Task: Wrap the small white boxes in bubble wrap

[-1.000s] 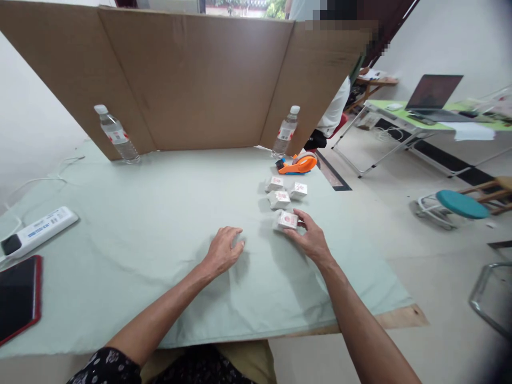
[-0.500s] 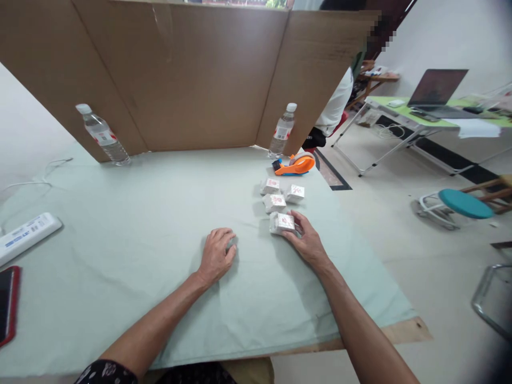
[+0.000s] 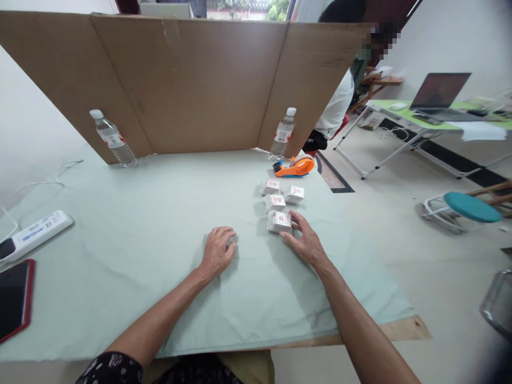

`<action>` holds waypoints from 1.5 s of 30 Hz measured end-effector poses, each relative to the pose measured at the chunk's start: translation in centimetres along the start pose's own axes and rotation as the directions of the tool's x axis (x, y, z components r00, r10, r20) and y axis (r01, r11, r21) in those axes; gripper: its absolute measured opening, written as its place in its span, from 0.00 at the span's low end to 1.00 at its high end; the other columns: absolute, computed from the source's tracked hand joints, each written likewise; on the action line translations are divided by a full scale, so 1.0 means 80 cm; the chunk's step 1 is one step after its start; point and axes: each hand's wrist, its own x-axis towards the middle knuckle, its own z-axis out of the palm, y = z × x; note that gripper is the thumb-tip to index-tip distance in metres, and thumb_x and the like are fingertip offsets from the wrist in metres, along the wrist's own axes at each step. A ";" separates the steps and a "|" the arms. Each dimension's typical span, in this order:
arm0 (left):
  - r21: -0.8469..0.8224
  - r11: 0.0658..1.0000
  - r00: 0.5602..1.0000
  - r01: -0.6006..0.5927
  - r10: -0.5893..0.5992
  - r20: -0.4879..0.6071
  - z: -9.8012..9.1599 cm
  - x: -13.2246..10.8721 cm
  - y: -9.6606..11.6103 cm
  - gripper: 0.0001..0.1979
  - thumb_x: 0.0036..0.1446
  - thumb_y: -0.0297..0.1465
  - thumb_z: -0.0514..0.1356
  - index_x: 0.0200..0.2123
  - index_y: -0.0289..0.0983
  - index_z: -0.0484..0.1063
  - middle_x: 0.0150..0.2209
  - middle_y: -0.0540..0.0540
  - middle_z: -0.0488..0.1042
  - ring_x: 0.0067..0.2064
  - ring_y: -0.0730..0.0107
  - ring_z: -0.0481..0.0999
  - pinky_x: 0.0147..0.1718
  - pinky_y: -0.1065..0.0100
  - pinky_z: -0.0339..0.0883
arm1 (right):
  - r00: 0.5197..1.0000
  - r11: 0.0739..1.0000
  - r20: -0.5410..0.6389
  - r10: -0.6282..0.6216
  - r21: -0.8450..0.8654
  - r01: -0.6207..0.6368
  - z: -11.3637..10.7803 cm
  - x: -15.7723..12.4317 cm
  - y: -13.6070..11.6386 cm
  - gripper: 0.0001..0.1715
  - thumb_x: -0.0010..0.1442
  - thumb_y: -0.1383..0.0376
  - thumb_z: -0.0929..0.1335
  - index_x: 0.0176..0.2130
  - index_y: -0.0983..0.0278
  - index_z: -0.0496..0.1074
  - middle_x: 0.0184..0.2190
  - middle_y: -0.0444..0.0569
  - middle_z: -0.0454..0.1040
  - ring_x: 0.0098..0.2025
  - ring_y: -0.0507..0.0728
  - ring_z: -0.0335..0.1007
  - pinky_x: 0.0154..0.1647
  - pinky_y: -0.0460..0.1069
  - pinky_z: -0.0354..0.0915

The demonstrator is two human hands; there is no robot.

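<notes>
Resting on the pale green cloth, my left hand has loosely curved fingers, with its thumb apart and nothing held. My right hand is at the right side of the nearest small white box, which has red markings and clear wrapping. Its thumb and index finger are spread around the box's right end, close to or touching it. Behind that box sit three similar ones: a middle box, a back box and a right box. An orange tape dispenser lies beyond them.
A cardboard screen stands behind the table, with a left bottle and a right bottle before it. At left lie a power strip and a red-edged phone. A person's white sleeve shows behind the screen.
The nearest box sits slightly farther left relative to my right hand, whose fingers have loosened from it. My left hand has stayed in place. The view has shifted slightly.
</notes>
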 end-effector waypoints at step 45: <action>-0.592 0.759 0.962 0.271 -0.240 0.133 -0.131 -0.121 0.076 0.23 0.56 0.31 0.62 0.56 0.37 0.68 0.55 0.39 0.72 0.54 0.58 0.72 0.51 0.58 0.68 | 0.995 0.969 0.019 -0.096 0.230 0.089 0.103 -0.100 -0.189 0.29 0.54 0.57 0.76 0.53 0.56 0.70 0.49 0.50 0.75 0.49 0.60 0.72 0.53 0.59 0.68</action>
